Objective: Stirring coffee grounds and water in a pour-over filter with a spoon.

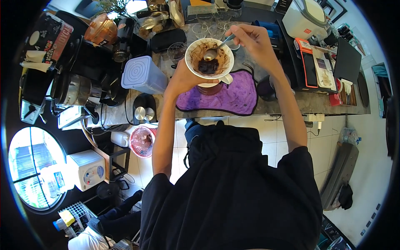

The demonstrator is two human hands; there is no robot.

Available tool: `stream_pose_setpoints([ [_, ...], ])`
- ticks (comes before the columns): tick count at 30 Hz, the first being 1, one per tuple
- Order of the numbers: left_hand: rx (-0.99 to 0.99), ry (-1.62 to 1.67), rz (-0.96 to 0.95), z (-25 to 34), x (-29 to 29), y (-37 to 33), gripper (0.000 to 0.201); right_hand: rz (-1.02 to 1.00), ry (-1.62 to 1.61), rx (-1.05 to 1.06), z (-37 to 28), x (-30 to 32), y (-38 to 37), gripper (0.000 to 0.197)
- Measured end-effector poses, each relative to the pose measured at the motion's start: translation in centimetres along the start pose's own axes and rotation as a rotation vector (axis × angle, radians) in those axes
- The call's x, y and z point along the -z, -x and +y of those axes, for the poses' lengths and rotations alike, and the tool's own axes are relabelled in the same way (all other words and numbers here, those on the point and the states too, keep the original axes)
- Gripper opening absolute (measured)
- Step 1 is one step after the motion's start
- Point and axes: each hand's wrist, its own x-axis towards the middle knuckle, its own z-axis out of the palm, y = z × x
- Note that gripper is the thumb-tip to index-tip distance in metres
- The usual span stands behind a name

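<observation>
My left hand (183,78) is wrapped round the side of a white, wide-mouthed cup (227,62) with a handle at its lower right. Wet brown grounds streak its inner wall, and a dark, glossy pool lies at the bottom. From the upper right, my right hand (254,41) pinches the stem of a metal spoon (211,54), whose bowl is inside the cup. Partly hidden beneath the cup, a reddish-brown round vessel (209,89) shows against a purple cloth (237,93) with a black edge.
Several clear glasses (200,30) stand beyond the cup. Left of my forearm is a lidded pale plastic container (143,75); a dark grinder-like jar (266,88) stands right of the cloth. A pink basket (142,141) is on the floor. A person's leg (121,225) shows at lower left.
</observation>
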Motion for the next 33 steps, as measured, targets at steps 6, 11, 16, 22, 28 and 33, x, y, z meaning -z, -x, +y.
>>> stream_pose_setpoints([
  [6, 0.010, 0.005, -0.012, 0.0, 0.0, 0.0, 0.081, -0.013, 0.104, -0.121, 0.8, -1.3, 1.2, 0.029],
  [11, 0.048, 0.010, -0.016, 0.0, -0.2, 0.1, 0.081, 0.035, -0.020, -0.254, 0.3, -0.9, 1.3, 0.030],
  [16, 0.073, 0.018, -0.056, 0.1, 0.0, -0.1, 0.089, 0.039, 0.008, -0.072, -1.0, -0.6, 0.7, 0.029],
  [22, 0.027, 0.085, -0.072, -0.7, 0.0, -0.4, 0.088, 0.044, 0.331, -0.039, -1.1, -2.0, 0.3, 0.032],
  [28, 0.074, 0.129, -0.025, -1.0, 0.2, -0.2, 0.083, -0.183, 0.360, -0.004, -3.6, -3.3, 0.2, 0.031],
  [33, 0.046, 0.081, -0.001, -0.7, 0.0, -0.3, 0.083, -0.131, 0.436, 0.056, -3.5, -3.1, -0.1, 0.031],
])
